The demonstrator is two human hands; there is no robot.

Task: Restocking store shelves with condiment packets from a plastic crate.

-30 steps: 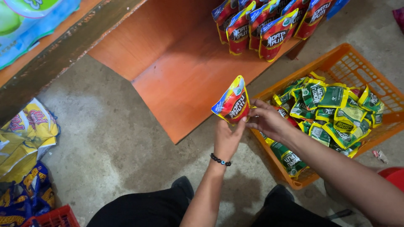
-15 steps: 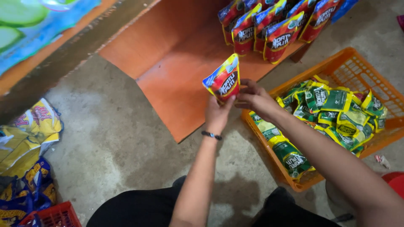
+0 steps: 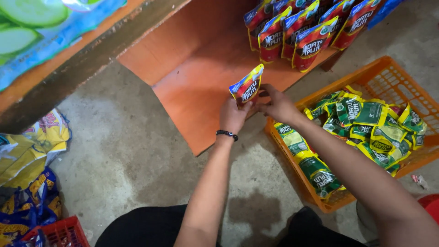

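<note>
My left hand (image 3: 233,115) holds a red pouch with yellow and blue edges (image 3: 247,85) upright over the orange shelf board (image 3: 201,91). A black bead bracelet is on that wrist. My right hand (image 3: 276,104) touches the pouch's lower right side with its fingertips. Several matching red pouches (image 3: 299,32) stand in rows further back on the shelf.
An orange plastic basket (image 3: 388,73) full of green and yellow pouches (image 3: 372,123) sits on the concrete floor at right. Yellow and blue bags (image 3: 27,169) and a red crate (image 3: 59,231) lie at lower left. A dark wooden shelf edge (image 3: 82,64) runs across the upper left.
Both hands have carried the red pouch up and away from the basket toward the shelf and the standing red pouches.
</note>
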